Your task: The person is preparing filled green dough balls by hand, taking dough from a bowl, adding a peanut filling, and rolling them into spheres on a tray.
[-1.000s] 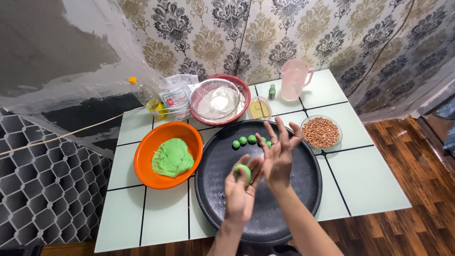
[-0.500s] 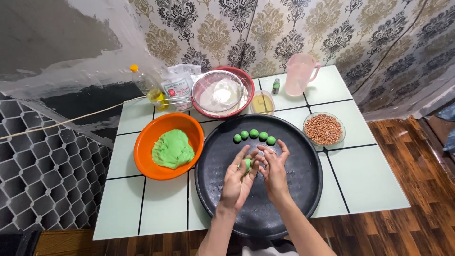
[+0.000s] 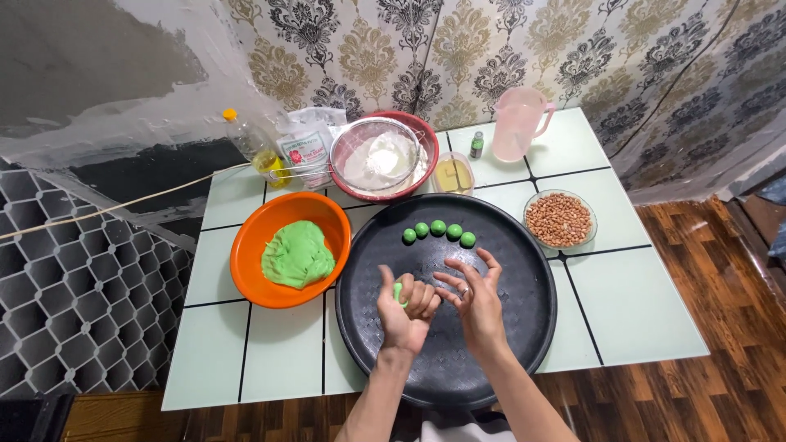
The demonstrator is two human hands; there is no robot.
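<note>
Left hand (image 3: pixel 405 309) curled around green dough piece (image 3: pixel 397 291), right hand (image 3: pixel 475 299) open, empty, over black tray (image 3: pixel 524 327)

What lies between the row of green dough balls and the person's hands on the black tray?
Only bare black tray lies between the green dough balls and the left hand and right hand, in the head view.

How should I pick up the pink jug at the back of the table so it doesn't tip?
Take the pink jug by its handle, which sticks out on the right side near the top. Come in from the right, since the small green bottle and the clear tub crowd its left. The jug is tall, narrow and upright, so a push on its wall would probably tip it; the handle looks safer.
</note>
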